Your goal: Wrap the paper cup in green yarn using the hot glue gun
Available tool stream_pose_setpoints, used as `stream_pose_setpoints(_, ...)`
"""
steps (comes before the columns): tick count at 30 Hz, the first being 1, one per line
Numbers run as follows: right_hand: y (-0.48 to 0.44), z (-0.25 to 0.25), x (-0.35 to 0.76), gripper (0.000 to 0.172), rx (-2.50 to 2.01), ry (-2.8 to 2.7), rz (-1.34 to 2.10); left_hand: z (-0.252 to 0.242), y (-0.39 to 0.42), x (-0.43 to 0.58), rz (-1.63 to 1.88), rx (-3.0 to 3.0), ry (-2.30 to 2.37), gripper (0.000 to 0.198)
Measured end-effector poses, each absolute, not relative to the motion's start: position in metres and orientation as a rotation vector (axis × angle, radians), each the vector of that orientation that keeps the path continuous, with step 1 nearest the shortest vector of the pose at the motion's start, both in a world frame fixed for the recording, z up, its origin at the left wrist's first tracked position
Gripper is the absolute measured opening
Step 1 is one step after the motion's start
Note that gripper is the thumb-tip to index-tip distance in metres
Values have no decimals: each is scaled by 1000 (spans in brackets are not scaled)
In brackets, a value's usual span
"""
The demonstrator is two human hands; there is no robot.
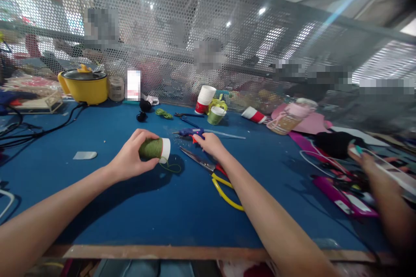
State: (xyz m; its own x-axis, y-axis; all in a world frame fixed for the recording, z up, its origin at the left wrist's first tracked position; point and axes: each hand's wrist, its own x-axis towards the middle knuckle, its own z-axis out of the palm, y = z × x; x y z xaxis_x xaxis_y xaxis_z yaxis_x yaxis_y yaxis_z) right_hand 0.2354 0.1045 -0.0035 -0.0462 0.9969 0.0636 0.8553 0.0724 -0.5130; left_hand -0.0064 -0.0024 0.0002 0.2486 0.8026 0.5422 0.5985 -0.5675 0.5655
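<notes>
My left hand point(134, 158) is wrapped around a paper cup point(151, 149) lying on its side, its wall wound with green yarn and its white end facing right. A loose yarn tail point(173, 167) curls from it onto the table. My right hand point(210, 143) has its fingers closed at the orange trigger of a blue glue gun point(191, 132), whose nozzle points left; a clear glue stick point(227, 134) sticks out of its back. Beneath my right forearm lie yellow-handled scissors point(224, 188), their blades toward the glue gun and partly hidden by the arm.
Behind the glue gun are pliers point(191, 115), white-and-red cups point(206, 95), a green-wrapped cup point(216, 115) and a green yarn bundle point(163, 114). A yellow pot point(86, 88) stands back left. Another person's hand point(364, 156) holds a phone-like object at right, near a purple case point(344, 197).
</notes>
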Motion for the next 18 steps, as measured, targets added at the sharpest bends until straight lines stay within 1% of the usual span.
stream_pose_setpoints(4,95,2,230,17,-1851,-2004,252,0,-1,-6,1226,2134,1350,37)
stream_pose_setpoints(5,88,7,227,16,-1817,-2021,220,0,-1,-5,1221,2094,1364,37)
stream_pose_setpoints(7,70,17,218,23,-1701,-2102,267,0,0,-5,1205,2027,1381,37)
stream_pose_setpoints(8,60,22,213,29,-1542,-2162,444,0,0,-5,1198,2001,1386,37)
stream_pose_setpoints(10,40,29,201,40,-1290,-2250,1016,0,0,-5,1191,1971,1389,38)
stream_pose_setpoints(11,31,31,196,41,-1199,-2241,1231,0,0,-5,1193,1969,1391,38)
stream_pose_setpoints(12,25,31,191,40,-1138,-2222,1372,-1,0,-5,1196,1979,1393,39)
stream_pose_setpoints(14,17,29,185,34,-1159,-2190,1470,-2,0,-5,1201,2030,1393,39)
stream_pose_setpoints(17,16,26,185,15,-1315,-2172,1398,-4,1,-5,1193,2112,1390,38)
stream_pose_setpoints(18,17,27,187,13,-1341,-2173,1378,-4,1,-6,1188,2129,1390,38)
